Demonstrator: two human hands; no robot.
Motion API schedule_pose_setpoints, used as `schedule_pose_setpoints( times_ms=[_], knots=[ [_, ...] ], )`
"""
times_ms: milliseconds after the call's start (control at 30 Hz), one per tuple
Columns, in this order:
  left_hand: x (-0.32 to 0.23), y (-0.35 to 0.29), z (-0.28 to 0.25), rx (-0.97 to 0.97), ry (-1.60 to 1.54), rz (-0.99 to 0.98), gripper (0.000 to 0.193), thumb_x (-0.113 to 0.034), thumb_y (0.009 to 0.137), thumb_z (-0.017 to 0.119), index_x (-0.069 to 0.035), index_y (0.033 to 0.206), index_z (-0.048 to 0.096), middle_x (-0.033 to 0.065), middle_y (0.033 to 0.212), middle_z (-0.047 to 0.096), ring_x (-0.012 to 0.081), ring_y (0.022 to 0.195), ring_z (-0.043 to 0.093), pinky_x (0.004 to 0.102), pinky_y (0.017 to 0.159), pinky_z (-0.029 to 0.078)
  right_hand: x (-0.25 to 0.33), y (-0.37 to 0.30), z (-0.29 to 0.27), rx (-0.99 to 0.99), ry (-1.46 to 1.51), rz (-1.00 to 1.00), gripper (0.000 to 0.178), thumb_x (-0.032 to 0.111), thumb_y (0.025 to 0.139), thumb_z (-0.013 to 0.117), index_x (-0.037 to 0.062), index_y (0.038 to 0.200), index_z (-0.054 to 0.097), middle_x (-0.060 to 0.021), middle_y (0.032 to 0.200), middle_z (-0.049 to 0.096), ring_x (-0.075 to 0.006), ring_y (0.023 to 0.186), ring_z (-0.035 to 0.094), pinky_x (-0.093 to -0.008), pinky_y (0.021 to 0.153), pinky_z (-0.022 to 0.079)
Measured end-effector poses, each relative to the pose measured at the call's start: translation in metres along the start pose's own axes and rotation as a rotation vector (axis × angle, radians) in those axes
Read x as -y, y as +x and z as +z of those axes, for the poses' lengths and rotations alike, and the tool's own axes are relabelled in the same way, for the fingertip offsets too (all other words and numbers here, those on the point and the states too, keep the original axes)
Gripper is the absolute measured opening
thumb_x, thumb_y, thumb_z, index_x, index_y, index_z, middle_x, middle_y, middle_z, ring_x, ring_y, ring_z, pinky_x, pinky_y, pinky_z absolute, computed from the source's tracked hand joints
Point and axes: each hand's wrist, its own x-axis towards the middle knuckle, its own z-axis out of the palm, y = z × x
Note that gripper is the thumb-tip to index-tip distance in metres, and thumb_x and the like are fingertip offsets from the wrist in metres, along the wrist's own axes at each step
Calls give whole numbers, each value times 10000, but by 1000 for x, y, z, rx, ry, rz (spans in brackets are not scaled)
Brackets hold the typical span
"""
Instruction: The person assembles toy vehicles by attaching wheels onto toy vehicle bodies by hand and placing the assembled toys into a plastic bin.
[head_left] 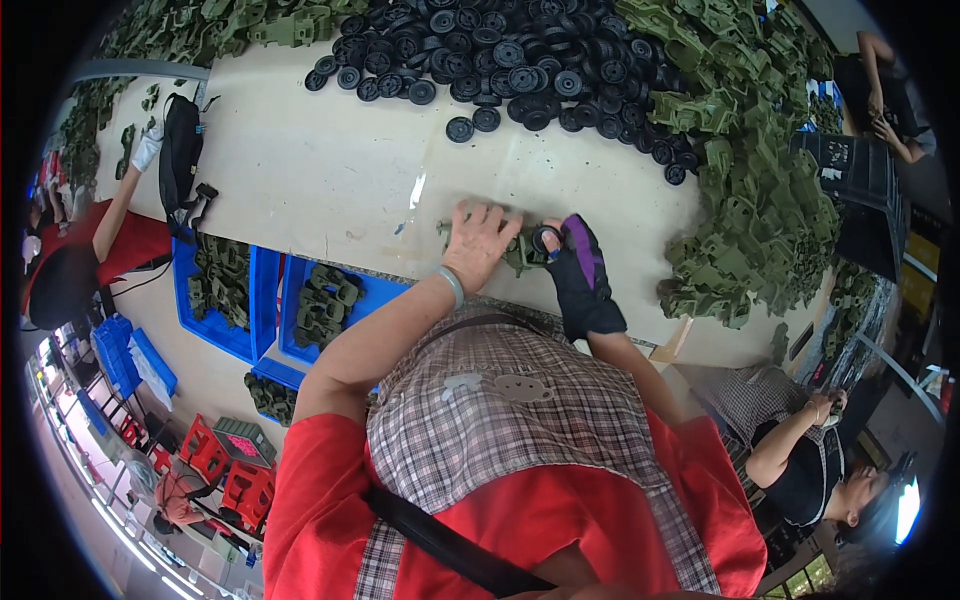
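Near the front edge of the table, my bare left hand (480, 245) is closed over an olive-green plastic part (522, 254), its fingers covering much of it. A wristband circles that wrist. My right hand (585, 280), in a black and purple glove with bare fingertips, pinches a small black wheel (546, 239) against the right end of the green part. Whether the wheel is fixed to the part cannot be seen. Past my hands lies a big heap of black wheels (480, 60), with a few loose ones at its near edge.
Olive-green parts are heaped (750, 200) on the right of the table. A black bag (181, 150) rests at the left. Below the table edge stand blue bins (262, 300) holding green parts. Co-workers (800, 460) are at the right and at the far left (90, 240).
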Motion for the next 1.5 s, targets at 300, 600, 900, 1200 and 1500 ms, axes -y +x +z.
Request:
schedule_pose_setpoints(
  times_ms=[300,600,900,1200,1500],
  knots=[
    [23,-4,10,77,-55,-2,644,-203,679,906,-126,1253,624,82,1256,661,328,1314,564,524,1050,436,38,-8,-10,-77,119,186,405,218,1021,740,41,1376,660,-144,1276,700,-251,1105,704,-393,975,568],
    [20,-1,7,-133,-49,49,267,-139,845,706,-118,1099,629,63,1075,661,315,1169,609,501,935,478,11,72,12,315,-513,-611,254,80,816,679,48,1067,670,-189,981,682,-407,949,666,-506,833,536],
    [18,-8,11,-70,2,35,233,-167,889,668,-122,1113,617,68,1114,646,310,1201,595,488,944,469,17,50,19,23,-530,-378,214,93,790,671,47,994,624,-200,974,671,-423,938,652,-516,808,522],
    [17,-5,12,-55,-45,21,259,-144,877,648,-97,1130,616,90,1151,642,347,1274,572,509,988,453,14,60,15,115,-554,-363,274,49,800,676,33,1072,643,-185,972,653,-398,918,646,-488,811,524],
    [25,1,-3,60,-24,67,329,-146,899,662,-147,1228,641,124,1452,554,376,1502,420,680,1149,364,7,80,6,63,-400,-390,374,194,896,758,42,1229,680,-206,1127,699,-434,1071,666,-520,950,537]
  ],
)
